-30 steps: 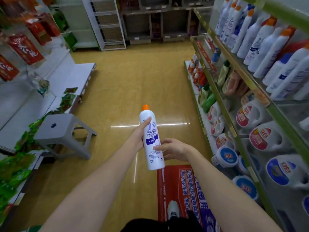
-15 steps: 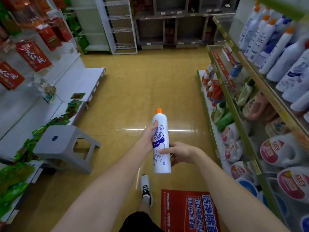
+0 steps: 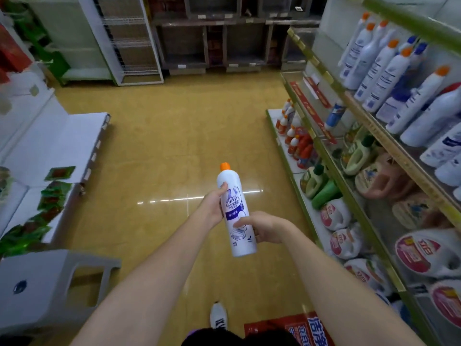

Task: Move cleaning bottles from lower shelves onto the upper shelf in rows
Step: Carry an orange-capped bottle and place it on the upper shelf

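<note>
From the head camera, my left hand and right hand both grip one white bottle, upright over the aisle floor. The upper shelf on my right already carries rows of white bottles. I judge the task partly done: this one needs placing, and more wait low.

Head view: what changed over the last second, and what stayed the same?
The person has stepped back along the aisle: the red floor mat has slid to the bottom edge and the grey stool to the lower left corner. A white shoe now shows. Unchanged: the white bottle stays upright, gripped by the left hand and right hand; nothing let go.
</note>
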A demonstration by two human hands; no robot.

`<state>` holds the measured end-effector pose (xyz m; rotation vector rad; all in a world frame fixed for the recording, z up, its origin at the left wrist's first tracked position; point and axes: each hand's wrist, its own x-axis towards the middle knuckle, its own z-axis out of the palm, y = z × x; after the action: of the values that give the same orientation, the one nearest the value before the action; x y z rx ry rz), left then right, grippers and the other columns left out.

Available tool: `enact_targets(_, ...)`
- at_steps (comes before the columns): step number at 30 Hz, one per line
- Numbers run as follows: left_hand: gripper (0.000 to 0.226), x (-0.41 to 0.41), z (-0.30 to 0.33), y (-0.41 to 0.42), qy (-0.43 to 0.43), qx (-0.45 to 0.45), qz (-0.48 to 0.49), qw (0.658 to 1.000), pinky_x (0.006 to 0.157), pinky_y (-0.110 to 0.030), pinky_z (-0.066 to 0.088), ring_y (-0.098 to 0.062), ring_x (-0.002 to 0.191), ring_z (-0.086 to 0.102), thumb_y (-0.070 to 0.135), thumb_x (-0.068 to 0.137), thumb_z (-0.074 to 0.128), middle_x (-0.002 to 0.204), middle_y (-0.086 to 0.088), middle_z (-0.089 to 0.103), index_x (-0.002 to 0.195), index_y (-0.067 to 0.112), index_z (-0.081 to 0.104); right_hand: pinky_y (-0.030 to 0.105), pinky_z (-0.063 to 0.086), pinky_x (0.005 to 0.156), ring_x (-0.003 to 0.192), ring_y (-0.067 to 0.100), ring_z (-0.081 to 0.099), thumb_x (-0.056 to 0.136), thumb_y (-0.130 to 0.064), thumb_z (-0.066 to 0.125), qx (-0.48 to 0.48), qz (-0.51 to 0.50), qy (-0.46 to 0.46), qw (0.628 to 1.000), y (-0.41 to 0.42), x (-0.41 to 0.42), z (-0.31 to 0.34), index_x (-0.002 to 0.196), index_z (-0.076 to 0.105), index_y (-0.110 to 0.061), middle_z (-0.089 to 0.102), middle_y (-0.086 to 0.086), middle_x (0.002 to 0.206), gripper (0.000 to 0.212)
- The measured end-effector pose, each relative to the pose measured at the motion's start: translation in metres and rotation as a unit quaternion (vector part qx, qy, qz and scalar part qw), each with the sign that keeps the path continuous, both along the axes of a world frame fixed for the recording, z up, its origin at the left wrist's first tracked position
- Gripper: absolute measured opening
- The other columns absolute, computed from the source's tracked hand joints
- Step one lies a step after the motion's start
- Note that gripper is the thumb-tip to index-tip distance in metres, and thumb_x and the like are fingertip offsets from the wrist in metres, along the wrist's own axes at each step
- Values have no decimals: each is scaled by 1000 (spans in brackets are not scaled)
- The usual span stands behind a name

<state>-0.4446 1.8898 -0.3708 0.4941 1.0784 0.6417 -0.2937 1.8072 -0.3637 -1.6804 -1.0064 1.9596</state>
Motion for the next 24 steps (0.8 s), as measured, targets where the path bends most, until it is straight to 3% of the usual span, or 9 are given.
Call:
enact_targets(5,41,7,5,56,13,27,-59,998,88,-45,56,-32,95,68,29,97,64,108,-19,71,120,-5,62,46,53,102,113,30,69,91,-28,74,-4,-29,31,999,46,5,-2,125,61,-13,73,11,120,39)
enact_targets(9,31,27,15,102,40,70,-133,988,66,-33,58,-23,75,70,28,90,71,92,-13,73,104,1,66,40,55,95,106,27,70,94,-21,70,6,-91,78,993,76,18,-2,127,61,-10,73,12,119,36)
enact_targets(12,35,54,26,138,60,100,-159,980,58,-29,57,-21,68,71,23,86,76,87,-13,74,106,-4,67,41,53,99,108,26,69,93,-20,71,32,-138,97,985,99,35,-6,128,61,-9,72,12,121,38)
enact_targets(17,56,110,47,209,74,155,-170,970,62,-34,59,-29,77,74,18,74,86,99,-21,75,117,-9,62,46,49,106,112,29,67,89,-16,75,90,-202,92,971,162,77,0,129,61,-9,70,14,125,43)
enact_targets(24,43,201,93,306,81,216,-196,953,71,-38,59,-29,77,73,18,74,87,95,-19,76,106,-4,68,41,55,93,103,26,70,84,-14,80,164,-290,89,939,261,144,27,124,65,-9,75,8,114,43)
